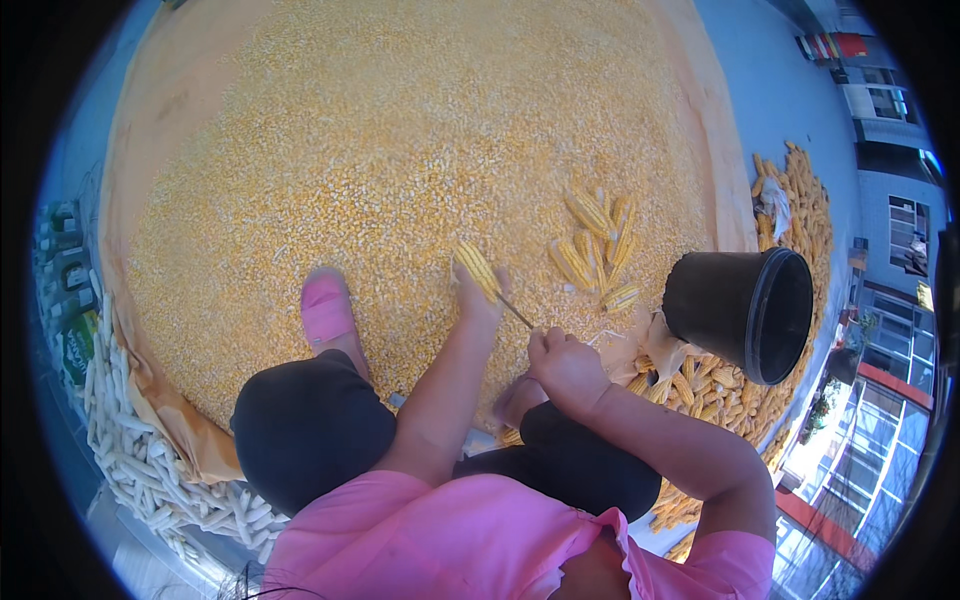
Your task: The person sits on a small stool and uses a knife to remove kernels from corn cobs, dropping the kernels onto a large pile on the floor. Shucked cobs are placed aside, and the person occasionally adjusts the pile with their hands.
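An ear of yellow corn (477, 268) lies in my left hand (478, 296), its tip pointing away from me. My right hand (568, 373) is closed around the near end of a thin rod-like tool (516, 311), perhaps a screwdriver or awl; its handle is hidden in my fist. The tool's far end meets the base of the ear. Below both hands spreads a wide layer of loose corn kernels (360, 202). To the right of my hands, several unshelled ears (596, 232) rest in a small heap on the kernels.
A black plastic bucket (709, 307) lies tipped on its side at the right. Behind it is a large pile of corn ears (705, 390). Stripped white cobs (135, 450) are heaped at the left. An orange-tan sheet (180, 97) lies under the kernels. My pink shoe (328, 304) stands on them.
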`<state>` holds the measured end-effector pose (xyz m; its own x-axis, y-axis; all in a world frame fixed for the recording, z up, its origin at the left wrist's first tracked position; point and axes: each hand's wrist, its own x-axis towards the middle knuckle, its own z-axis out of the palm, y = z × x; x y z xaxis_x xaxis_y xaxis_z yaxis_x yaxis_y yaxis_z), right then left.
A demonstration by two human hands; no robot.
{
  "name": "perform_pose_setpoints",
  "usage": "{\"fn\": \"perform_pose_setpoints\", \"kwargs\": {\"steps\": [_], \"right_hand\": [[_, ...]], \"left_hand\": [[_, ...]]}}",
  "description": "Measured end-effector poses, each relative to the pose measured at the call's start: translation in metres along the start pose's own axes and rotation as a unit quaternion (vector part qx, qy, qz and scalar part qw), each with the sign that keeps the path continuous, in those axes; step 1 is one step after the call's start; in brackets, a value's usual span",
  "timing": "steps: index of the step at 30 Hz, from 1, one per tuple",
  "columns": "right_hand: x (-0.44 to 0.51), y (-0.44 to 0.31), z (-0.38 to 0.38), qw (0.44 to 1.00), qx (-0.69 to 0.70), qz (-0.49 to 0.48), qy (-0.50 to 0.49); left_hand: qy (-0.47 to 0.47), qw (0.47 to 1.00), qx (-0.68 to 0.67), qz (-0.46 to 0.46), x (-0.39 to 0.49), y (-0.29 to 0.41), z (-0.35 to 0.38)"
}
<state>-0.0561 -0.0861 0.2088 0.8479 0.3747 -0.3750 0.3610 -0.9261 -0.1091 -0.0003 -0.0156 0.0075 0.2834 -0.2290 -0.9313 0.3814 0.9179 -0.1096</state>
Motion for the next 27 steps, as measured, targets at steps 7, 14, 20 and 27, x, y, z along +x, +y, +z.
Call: {"fn": "perform_pose_setpoints", "kwargs": {"steps": [7, 14, 20, 27], "right_hand": [[0.037, 0.001, 0.013, 1.000, -0.020, -0.009, -0.006], [0.096, 0.006, 0.034, 0.990, 0.055, 0.068, -0.111], [0.120, 0.012, 0.044, 0.975, 0.115, 0.144, -0.126], [0.053, 0.047, 0.018, 0.972, 0.204, 0.115, -0.008]], "left_hand": [[0.034, 0.998, -0.024, -0.048, -0.016, 0.007, 0.019], [-0.088, 0.981, 0.173, 0.012, -0.001, 0.009, -0.005], [-0.124, 0.989, 0.070, -0.028, 0.012, 0.011, -0.021], [-0.078, 0.988, -0.005, -0.133, -0.002, 0.022, -0.015]]}}
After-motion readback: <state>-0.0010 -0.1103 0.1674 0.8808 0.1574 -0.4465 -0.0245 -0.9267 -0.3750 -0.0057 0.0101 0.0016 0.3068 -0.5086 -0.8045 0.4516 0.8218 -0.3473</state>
